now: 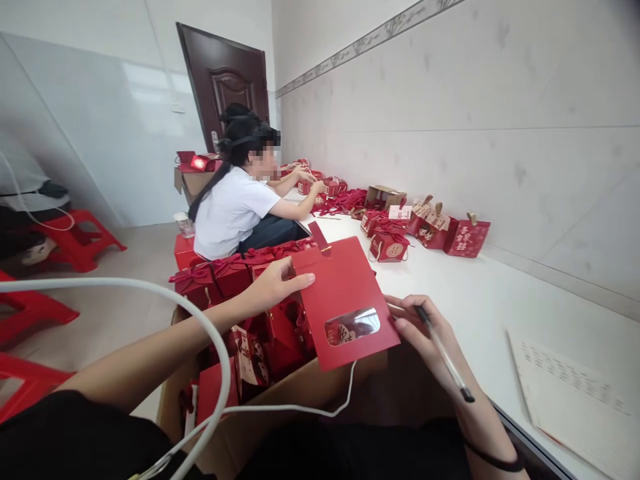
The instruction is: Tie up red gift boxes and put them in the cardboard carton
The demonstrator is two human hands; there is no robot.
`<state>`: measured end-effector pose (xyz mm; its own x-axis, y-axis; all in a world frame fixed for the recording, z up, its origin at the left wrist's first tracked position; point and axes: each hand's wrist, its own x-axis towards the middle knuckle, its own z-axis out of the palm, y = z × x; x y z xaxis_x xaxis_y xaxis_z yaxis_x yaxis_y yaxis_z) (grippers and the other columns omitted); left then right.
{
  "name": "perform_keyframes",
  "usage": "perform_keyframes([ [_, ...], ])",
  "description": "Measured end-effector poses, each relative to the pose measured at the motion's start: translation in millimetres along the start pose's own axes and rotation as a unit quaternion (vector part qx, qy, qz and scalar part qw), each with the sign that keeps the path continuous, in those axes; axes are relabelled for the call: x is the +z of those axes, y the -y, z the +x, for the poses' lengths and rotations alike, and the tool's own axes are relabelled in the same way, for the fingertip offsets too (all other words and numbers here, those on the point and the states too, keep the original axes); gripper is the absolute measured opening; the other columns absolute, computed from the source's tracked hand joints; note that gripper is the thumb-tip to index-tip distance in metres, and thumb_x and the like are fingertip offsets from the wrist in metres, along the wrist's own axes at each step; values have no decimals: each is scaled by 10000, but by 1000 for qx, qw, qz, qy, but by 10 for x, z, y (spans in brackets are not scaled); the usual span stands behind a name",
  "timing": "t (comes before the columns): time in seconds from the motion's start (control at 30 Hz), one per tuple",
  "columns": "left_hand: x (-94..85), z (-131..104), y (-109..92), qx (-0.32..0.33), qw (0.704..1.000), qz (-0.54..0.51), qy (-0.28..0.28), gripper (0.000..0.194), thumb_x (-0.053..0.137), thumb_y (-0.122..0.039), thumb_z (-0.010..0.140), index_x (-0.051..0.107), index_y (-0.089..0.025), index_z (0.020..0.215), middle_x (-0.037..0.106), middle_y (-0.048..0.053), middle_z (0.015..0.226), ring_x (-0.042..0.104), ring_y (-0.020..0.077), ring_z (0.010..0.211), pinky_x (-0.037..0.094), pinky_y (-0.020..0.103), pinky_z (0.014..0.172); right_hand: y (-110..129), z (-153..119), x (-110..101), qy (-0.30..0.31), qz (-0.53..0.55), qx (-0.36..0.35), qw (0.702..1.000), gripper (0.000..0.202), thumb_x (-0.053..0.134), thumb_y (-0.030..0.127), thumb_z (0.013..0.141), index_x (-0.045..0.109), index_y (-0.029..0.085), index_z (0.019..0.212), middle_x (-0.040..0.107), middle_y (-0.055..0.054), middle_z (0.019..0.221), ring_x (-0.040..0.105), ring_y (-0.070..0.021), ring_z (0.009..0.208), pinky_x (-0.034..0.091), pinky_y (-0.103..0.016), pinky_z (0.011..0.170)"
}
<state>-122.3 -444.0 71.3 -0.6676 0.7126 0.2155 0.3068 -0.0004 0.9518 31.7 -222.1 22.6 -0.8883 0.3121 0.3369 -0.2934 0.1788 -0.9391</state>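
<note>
Nearest: white cable (227, 367), one, looped at left. Carton (300, 385), one, with red boxes (285, 330) inside.

Left hand (280, 287): closed on the upper left edge of the windowed box (345, 287), thumb on its face. Box: upright but tilted, held above the carton, window low on the face.

Right hand (433, 337): half curled, pen (445, 357) caught between thumb and fingers; fingertips at the box's right edge, contact not certain.

Step in hand, I judge: steadying the box. Any next move calls for a firm left grip and a pen kept off the window.

Right: notebook (575, 393), on the table (540, 307).

Farther: gift boxes (390, 247); co-worker (235, 207), left. Farthest: door (240, 73).
</note>
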Motion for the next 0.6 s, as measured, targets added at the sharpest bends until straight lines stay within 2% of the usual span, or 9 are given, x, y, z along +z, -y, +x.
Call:
perform_keyframes([
  [0.07,-39,-110,7,-9,1000,8,1,491,657,-448,725,557,-110,1067,648,132,1110,618,280,998,510,383,834,-24,-37,107,22,-27,11,999,335,679,470,757,464,234,856,661,-88,1048,639,-233,950,534,-333,777],
  [0.2,-97,-291,10,-19,999,24,36,452,663,-401,736,560,-119,1074,655,117,1084,629,263,961,516,366,810,-123,-82,253,31,-31,24,999,326,653,477,766,461,225,844,678,-71,915,654,-198,776,535,-286,662],
  [0.43,-197,-451,70,-8,998,23,64,440,672,-364,745,573,-159,1121,650,85,1091,624,251,958,510,348,822,-254,-178,317,28,9,-4,1000,294,666,447,772,485,244,883,627,-105,1142,613,-260,1015,525,-358,800],
  [0.6,-232,-481,101,-8,996,18,84,433,665,-370,749,581,-151,1113,662,78,1016,629,237,903,515,331,780,-210,-248,382,50,6,-34,998,245,634,445,800,505,258,891,665,-56,1013,645,-223,898,540,-301,730],
])
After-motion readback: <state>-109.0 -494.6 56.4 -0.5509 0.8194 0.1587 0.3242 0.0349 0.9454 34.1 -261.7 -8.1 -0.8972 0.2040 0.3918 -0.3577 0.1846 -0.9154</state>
